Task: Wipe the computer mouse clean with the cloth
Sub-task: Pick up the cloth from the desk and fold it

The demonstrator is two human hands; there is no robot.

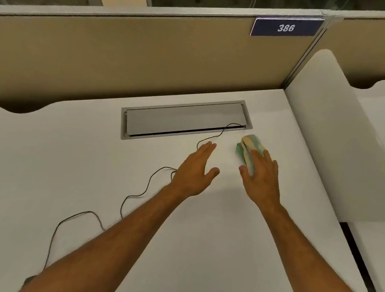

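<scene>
A folded cloth (247,145) with green, yellow and white patches lies on the white desk (200,231), right of centre. My right hand (261,176) rests flat on its near end, fingers stretched over it and thumb beside its left edge, not closed around it. My left hand (195,170) hovers open just left of the cloth, fingers straight, holding nothing. A thin black cable (132,195) snakes across the desk to a dark shape at the lower left, the computer mouse (29,280), which my left forearm mostly hides.
A grey metal cable hatch (185,120) is set into the desk behind my hands, and the cable runs into its slot. A beige partition with a "386" sign (286,27) stands at the back. A white side divider (329,128) borders the desk on the right.
</scene>
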